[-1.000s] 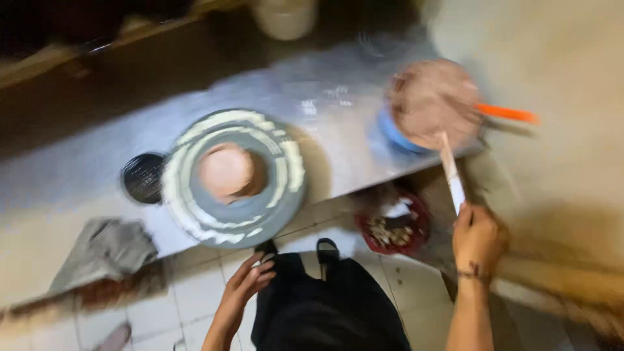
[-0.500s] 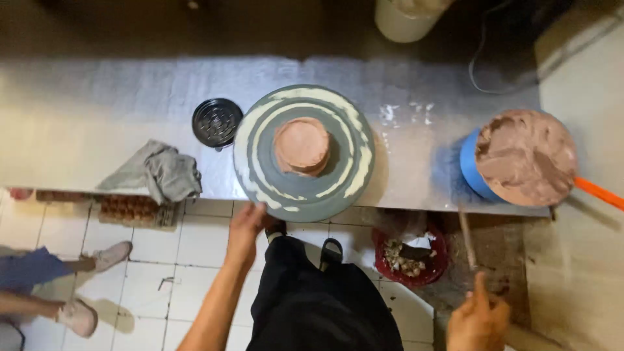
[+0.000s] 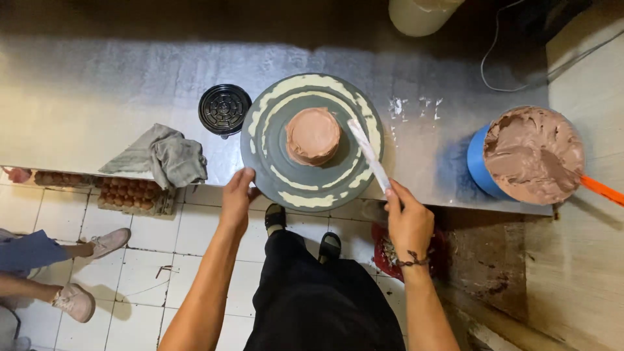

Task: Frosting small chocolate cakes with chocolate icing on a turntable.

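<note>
At the front edge of a steel worktop [image 3: 97, 84], the left hand [image 3: 235, 198] grips the rim of a round grey turntable [image 3: 273, 162] bearing a small pink-frosted cake [image 3: 313, 135], while the right hand [image 3: 408, 218] closes around a white-bladed spatula [image 3: 368, 153], above white floor tiles [image 3: 188, 247].

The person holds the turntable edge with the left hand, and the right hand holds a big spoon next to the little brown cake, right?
Not quite. In the head view the right hand holds a flat spatula, not a spoon. The left hand does grip the turntable edge, beside the cake.
</note>
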